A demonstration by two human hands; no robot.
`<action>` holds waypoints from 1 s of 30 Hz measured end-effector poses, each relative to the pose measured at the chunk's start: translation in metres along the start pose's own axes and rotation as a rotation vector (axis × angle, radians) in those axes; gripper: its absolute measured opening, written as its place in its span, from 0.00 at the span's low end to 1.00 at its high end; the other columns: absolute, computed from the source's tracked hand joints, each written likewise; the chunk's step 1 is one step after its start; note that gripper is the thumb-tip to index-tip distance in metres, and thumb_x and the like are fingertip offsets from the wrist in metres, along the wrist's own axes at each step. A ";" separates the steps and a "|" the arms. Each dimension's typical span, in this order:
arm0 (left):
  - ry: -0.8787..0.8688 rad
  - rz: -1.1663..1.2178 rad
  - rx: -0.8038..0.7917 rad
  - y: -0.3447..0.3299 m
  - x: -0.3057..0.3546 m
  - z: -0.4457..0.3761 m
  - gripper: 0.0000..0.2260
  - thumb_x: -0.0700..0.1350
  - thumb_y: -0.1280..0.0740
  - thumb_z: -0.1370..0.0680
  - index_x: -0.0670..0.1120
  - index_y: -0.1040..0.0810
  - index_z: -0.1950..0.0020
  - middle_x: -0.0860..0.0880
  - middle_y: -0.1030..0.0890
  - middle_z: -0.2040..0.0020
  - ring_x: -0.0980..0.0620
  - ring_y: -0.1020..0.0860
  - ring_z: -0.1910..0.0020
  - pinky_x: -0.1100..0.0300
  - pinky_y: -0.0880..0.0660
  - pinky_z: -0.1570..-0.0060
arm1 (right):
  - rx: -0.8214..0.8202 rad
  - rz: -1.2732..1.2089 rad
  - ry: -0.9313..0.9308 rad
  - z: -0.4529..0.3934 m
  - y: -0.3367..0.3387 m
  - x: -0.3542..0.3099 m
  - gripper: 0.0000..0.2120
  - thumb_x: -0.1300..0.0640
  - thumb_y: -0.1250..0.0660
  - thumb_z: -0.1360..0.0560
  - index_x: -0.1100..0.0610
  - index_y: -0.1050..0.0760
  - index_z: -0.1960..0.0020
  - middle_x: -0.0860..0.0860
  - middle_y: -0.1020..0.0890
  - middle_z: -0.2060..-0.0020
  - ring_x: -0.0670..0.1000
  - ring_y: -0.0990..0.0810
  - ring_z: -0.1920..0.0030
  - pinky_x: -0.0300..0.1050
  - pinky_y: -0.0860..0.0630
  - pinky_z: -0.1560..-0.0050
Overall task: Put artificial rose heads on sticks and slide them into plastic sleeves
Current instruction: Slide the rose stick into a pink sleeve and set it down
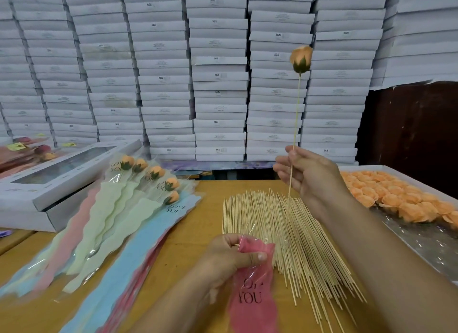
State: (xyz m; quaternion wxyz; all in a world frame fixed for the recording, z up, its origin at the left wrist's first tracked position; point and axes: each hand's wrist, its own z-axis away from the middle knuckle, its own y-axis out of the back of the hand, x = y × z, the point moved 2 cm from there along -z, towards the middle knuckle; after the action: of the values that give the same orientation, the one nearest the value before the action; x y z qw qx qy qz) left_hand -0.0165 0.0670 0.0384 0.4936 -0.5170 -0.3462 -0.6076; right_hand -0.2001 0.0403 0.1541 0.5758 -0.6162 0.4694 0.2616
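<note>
My right hand (307, 177) pinches a thin wooden stick (296, 124) held upright, with an orange rose head (301, 58) on its top end. The stick's lower tip hangs just above a spread pile of bare sticks (285, 233) on the table. My left hand (230, 260) grips the top edge of a pink plastic sleeve (252, 298) printed "LOVE YOU", low in the middle of the view. The stick and the sleeve are apart.
Several sleeved orange roses (148, 184) lie fanned at the left over loose pastel sleeves (104, 253). A tray (421, 243) of loose orange rose heads (386, 193) stands at the right. White window boxes (49, 184) sit far left; stacked white boxes (218, 72) wall the back.
</note>
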 end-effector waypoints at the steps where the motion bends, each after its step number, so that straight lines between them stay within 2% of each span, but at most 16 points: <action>1: -0.001 0.002 -0.002 0.001 0.000 0.000 0.28 0.36 0.19 0.42 0.38 0.20 0.43 0.38 0.14 0.53 0.43 0.15 0.59 0.52 0.17 0.59 | 0.004 0.004 0.006 0.000 -0.002 0.001 0.09 0.63 0.34 0.20 0.62 0.23 0.40 0.56 0.14 0.61 0.50 0.14 0.62 0.37 0.19 0.64; 5: 0.009 -0.003 0.003 0.002 0.000 0.001 0.28 0.36 0.19 0.42 0.38 0.20 0.43 0.38 0.14 0.52 0.41 0.15 0.56 0.43 0.19 0.48 | 0.002 0.028 -0.021 0.004 -0.003 0.012 0.11 0.63 0.35 0.20 0.63 0.23 0.39 0.58 0.15 0.57 0.51 0.13 0.61 0.37 0.19 0.64; 7: 0.016 0.001 0.007 0.003 0.000 0.002 0.28 0.35 0.19 0.41 0.38 0.21 0.42 0.39 0.14 0.52 0.42 0.15 0.57 0.42 0.21 0.46 | -0.002 0.044 -0.048 0.007 -0.002 0.020 0.11 0.63 0.35 0.19 0.63 0.23 0.38 0.58 0.14 0.56 0.51 0.13 0.61 0.37 0.19 0.64; 9: 0.009 0.013 0.013 0.004 0.000 0.002 0.27 0.35 0.20 0.40 0.38 0.21 0.42 0.39 0.14 0.53 0.43 0.15 0.58 0.46 0.20 0.50 | -0.005 0.056 -0.070 0.009 0.000 0.028 0.10 0.63 0.35 0.20 0.62 0.23 0.38 0.58 0.14 0.56 0.51 0.13 0.61 0.38 0.20 0.65; 12: -0.003 0.039 0.018 0.004 0.001 0.004 0.26 0.36 0.20 0.40 0.37 0.20 0.43 0.39 0.14 0.55 0.45 0.16 0.63 0.53 0.21 0.63 | -0.016 0.067 -0.097 0.014 0.000 0.039 0.08 0.63 0.35 0.20 0.61 0.21 0.42 0.57 0.14 0.59 0.51 0.14 0.62 0.38 0.19 0.65; 17: -0.007 0.099 0.024 0.005 0.000 0.003 0.22 0.31 0.22 0.34 0.34 0.21 0.41 0.38 0.14 0.55 0.46 0.15 0.63 0.55 0.19 0.67 | -0.041 0.083 -0.133 0.022 -0.001 0.050 0.06 0.63 0.34 0.20 0.58 0.21 0.45 0.56 0.13 0.58 0.52 0.13 0.59 0.38 0.19 0.63; 19: -0.017 0.101 0.018 0.005 -0.001 0.003 0.22 0.34 0.21 0.34 0.33 0.20 0.42 0.37 0.14 0.53 0.45 0.16 0.61 0.53 0.18 0.62 | -0.045 0.094 -0.139 0.025 -0.002 0.052 0.05 0.63 0.34 0.20 0.57 0.21 0.46 0.56 0.13 0.58 0.53 0.13 0.58 0.38 0.19 0.63; 21: -0.026 0.111 0.007 0.003 0.000 0.003 0.22 0.38 0.20 0.34 0.32 0.20 0.43 0.36 0.15 0.53 0.42 0.18 0.58 0.46 0.20 0.52 | -0.043 0.102 -0.146 0.025 -0.003 0.054 0.05 0.63 0.34 0.20 0.57 0.21 0.46 0.56 0.13 0.57 0.53 0.13 0.57 0.38 0.19 0.62; 22: -0.027 0.118 0.008 0.002 0.000 0.004 0.21 0.40 0.21 0.33 0.32 0.20 0.45 0.37 0.15 0.54 0.42 0.19 0.59 0.44 0.22 0.51 | -0.044 0.110 -0.151 0.026 -0.003 0.055 0.05 0.63 0.34 0.20 0.57 0.21 0.46 0.56 0.13 0.57 0.53 0.13 0.57 0.38 0.19 0.62; 26: -0.023 0.140 0.003 -0.005 -0.001 0.004 0.06 0.44 0.26 0.26 0.41 0.17 0.55 0.41 0.16 0.59 0.48 0.22 0.68 0.56 0.26 0.68 | -0.058 0.150 -0.177 0.026 -0.002 0.057 0.05 0.62 0.34 0.20 0.58 0.22 0.44 0.54 0.12 0.56 0.52 0.13 0.55 0.39 0.18 0.61; 28: -0.029 0.134 0.005 -0.007 -0.001 0.004 0.05 0.43 0.28 0.22 0.42 0.18 0.53 0.42 0.17 0.59 0.49 0.23 0.69 0.58 0.28 0.72 | -0.060 0.162 -0.183 0.027 -0.001 0.057 0.05 0.61 0.34 0.20 0.58 0.22 0.44 0.53 0.12 0.56 0.52 0.13 0.55 0.39 0.18 0.61; 30: -0.040 0.134 0.002 -0.009 0.000 0.004 0.05 0.43 0.30 0.21 0.41 0.20 0.53 0.43 0.18 0.60 0.50 0.25 0.69 0.57 0.31 0.70 | -0.062 0.177 -0.187 0.027 0.000 0.057 0.06 0.61 0.34 0.20 0.58 0.22 0.44 0.53 0.12 0.56 0.51 0.13 0.54 0.40 0.18 0.60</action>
State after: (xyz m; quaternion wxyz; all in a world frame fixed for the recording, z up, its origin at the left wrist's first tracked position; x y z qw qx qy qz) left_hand -0.0244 0.0733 0.0402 0.5265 -0.5506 -0.3211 -0.5626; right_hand -0.1701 0.0504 0.0996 0.5724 -0.5629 0.4579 0.3819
